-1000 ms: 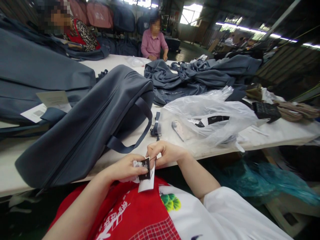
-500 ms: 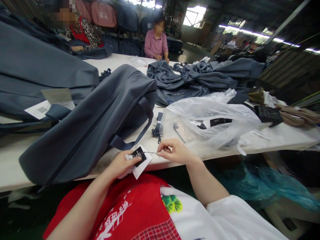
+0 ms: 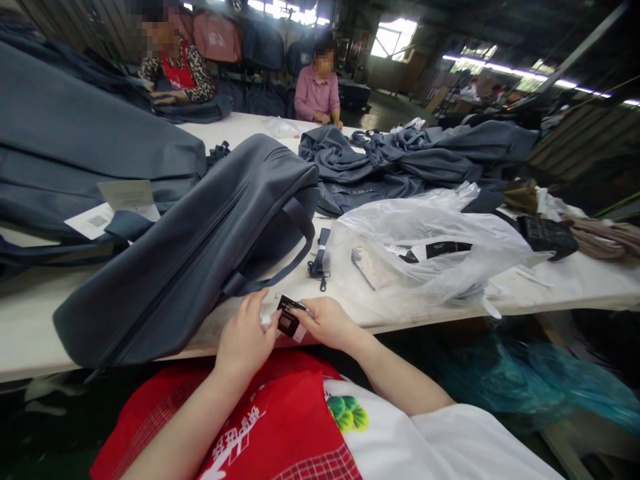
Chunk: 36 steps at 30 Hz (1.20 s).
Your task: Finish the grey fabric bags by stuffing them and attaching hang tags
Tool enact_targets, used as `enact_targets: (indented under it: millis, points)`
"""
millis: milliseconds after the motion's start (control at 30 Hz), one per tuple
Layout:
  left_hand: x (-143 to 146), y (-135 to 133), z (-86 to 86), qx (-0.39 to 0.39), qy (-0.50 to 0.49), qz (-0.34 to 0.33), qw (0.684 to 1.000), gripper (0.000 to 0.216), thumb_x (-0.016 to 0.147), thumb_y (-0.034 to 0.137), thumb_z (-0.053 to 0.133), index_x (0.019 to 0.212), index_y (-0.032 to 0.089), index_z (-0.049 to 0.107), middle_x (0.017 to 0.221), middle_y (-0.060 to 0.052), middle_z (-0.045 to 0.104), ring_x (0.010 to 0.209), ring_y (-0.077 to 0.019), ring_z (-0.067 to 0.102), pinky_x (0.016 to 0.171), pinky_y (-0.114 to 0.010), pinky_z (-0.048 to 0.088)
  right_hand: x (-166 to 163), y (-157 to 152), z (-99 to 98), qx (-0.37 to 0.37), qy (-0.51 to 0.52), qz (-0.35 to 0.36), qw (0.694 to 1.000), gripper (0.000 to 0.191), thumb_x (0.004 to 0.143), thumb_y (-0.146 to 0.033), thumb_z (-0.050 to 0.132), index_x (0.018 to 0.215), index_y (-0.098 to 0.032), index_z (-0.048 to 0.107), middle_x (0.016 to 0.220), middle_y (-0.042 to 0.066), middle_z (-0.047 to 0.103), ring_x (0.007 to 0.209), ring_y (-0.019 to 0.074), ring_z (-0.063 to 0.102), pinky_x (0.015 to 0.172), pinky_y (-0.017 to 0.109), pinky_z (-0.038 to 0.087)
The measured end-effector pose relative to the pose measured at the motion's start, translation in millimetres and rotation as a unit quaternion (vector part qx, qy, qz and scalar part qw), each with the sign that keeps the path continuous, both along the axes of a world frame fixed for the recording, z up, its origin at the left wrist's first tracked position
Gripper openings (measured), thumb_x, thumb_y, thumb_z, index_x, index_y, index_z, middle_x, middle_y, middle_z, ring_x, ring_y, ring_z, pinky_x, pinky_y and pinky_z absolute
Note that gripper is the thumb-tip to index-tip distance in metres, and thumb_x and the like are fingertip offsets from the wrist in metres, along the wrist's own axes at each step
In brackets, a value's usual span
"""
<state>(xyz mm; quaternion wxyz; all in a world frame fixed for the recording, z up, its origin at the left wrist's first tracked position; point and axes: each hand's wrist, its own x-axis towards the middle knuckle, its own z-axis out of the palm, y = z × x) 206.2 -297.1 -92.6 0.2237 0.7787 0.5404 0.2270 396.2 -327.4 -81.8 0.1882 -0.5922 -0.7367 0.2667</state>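
Note:
A small black and white hang tag (image 3: 289, 319) is pinched between both my hands at the near edge of the white table (image 3: 30, 333). My left hand (image 3: 245, 337) curls its fingers around the tag's left side. My right hand (image 3: 325, 323) grips the tag's right side with thumb and fingertips. Just left of my hands lies a large grey-blue bag (image 3: 200, 233), its handle loop (image 3: 295, 247) drooping toward the tag. A short dark strap piece (image 3: 320, 257) rests on the table beyond my hands.
A clear plastic bag (image 3: 425, 247) with black tags inside lies to the right. Grey-blue bags (image 3: 75, 153) pile at the left, crumpled ones (image 3: 400, 157) at the back. Two people (image 3: 315, 90) sit at the far side. Brown cords (image 3: 600, 237) lie at the right edge.
My hands had drawn apart with a thin thread stretched between them; now they have come together again on the tag, which lies flatter and closer to the table edge.

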Motion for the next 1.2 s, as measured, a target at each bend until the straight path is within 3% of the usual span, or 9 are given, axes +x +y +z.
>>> enact_targets:
  millis: [133, 267, 467, 567, 633, 733, 800, 1067, 1200]
  points:
    - [4.2, -15.9, 10.9, 0.122, -0.07, -0.033, 0.99, 0.034, 0.094, 0.024, 0.04, 0.123, 0.018, 0.057, 0.141, -0.013, 0.05, 0.121, -0.0247, 0.055, 0.101, -0.038, 0.045, -7.6, -4.9, -11.3, 0.031, 0.027, 0.096, 0.995, 0.027, 0.093, -0.028, 0.051, 0.071, -0.016, 0.059, 0.065, 0.001, 0.061, 0.06, 0.0126, 0.049, 0.061, 0.024, 0.031]
    - [9.3, -13.8, 3.3, 0.045, -0.091, -0.059, 0.993, 0.029, 0.095, 0.026, 0.038, 0.11, 0.018, 0.061, 0.106, -0.009, 0.069, 0.102, -0.0222, 0.064, 0.09, -0.035, 0.051, -24.0, -9.8, -22.1, 0.01, 0.135, 0.057, 0.989, 0.017, 0.086, -0.016, 0.049, 0.072, -0.017, 0.058, 0.067, 0.0, 0.059, 0.062, 0.0124, 0.049, 0.062, 0.023, 0.034]
    - [-29.4, 13.1, 10.2, -0.083, -0.084, -0.07, 0.991, 0.026, 0.091, 0.04, 0.049, 0.092, 0.022, 0.069, 0.093, -0.003, 0.072, 0.089, -0.0208, 0.066, 0.082, -0.03, 0.051, 3.9, 1.0, -9.7, -0.178, 0.311, 0.077, 0.93, 0.022, 0.084, -0.036, 0.065, 0.079, -0.015, 0.064, 0.062, -0.005, 0.052, 0.055, 0.0082, 0.04, 0.056, 0.021, 0.034]
    - [-49.3, 17.4, 19.5, -0.193, -0.127, -0.13, 0.964, 0.027, 0.089, 0.044, 0.054, 0.092, 0.021, 0.069, 0.091, -0.002, 0.07, 0.088, -0.0194, 0.065, 0.08, -0.027, 0.051, 16.9, 10.8, -6.5, -0.207, 0.48, 0.032, 0.852, 0.027, 0.079, -0.038, 0.072, 0.069, -0.015, 0.061, 0.057, -0.005, 0.048, 0.059, 0.0092, 0.044, 0.07, 0.024, 0.042]
    - [-55.4, 14.9, 21.6, -0.225, -0.156, -0.14, 0.951, 0.028, 0.086, 0.044, 0.058, 0.097, 0.02, 0.067, 0.093, -0.003, 0.069, 0.087, -0.0189, 0.064, 0.079, -0.027, 0.051, 13.9, 15.8, -7.7, -0.219, 0.617, 0.001, 0.756, 0.029, 0.077, -0.036, 0.075, 0.065, -0.016, 0.059, 0.047, -0.008, 0.036, 0.063, 0.0116, 0.048, 0.082, 0.029, 0.044]
    - [-58.2, 7.7, 19.9, -0.252, -0.203, -0.122, 0.939, 0.036, 0.083, 0.045, 0.064, 0.109, 0.019, 0.061, 0.089, -0.003, 0.067, 0.071, -0.0146, 0.061, 0.065, -0.025, 0.049, -1.7, 21.4, -8.8, -0.273, 0.743, -0.027, 0.611, 0.018, 0.081, -0.032, 0.072, 0.078, -0.016, 0.064, 0.045, -0.01, 0.024, 0.061, 0.0111, 0.046, 0.085, 0.03, 0.047]
    - [-59.8, 3.4, 20.1, -0.273, -0.226, -0.123, 0.927, 0.043, 0.081, 0.043, 0.068, 0.115, 0.019, 0.057, 0.086, -0.001, 0.066, 0.062, -0.0121, 0.057, 0.058, -0.023, 0.047, -12.2, 24.4, -6.7, -0.304, 0.77, -0.038, 0.56, 0.015, 0.085, -0.028, 0.067, 0.093, -0.015, 0.065, 0.051, -0.01, 0.025, 0.057, 0.0088, 0.042, 0.081, 0.027, 0.049]
    - [-63.2, -7.3, 59.1, -0.39, -0.243, -0.323, 0.827, 0.03, 0.088, 0.041, 0.057, 0.08, 0.018, 0.075, 0.086, -0.01, 0.073, 0.081, -0.0222, 0.066, 0.083, -0.034, 0.05, -46.8, 26.1, -17.9, -0.344, 0.732, 0.047, 0.586, 0.02, 0.073, -0.027, 0.073, 0.065, -0.014, 0.06, 0.053, -0.006, 0.043, 0.047, 0.0064, 0.036, 0.066, 0.028, 0.05]
    - [-65.5, -10.8, 67.8, -0.25, -0.178, -0.171, 0.936, 0.038, 0.092, 0.043, 0.048, 0.07, 0.019, 0.07, 0.075, -0.005, 0.069, 0.076, -0.0195, 0.063, 0.077, -0.03, 0.048, -79.8, 30.9, -59.5, -0.477, 0.659, 0.036, 0.581, 0.019, 0.071, -0.022, 0.073, 0.083, -0.009, 0.066, 0.062, 0.002, 0.06, 0.059, 0.0136, 0.058, 0.062, 0.026, 0.051]
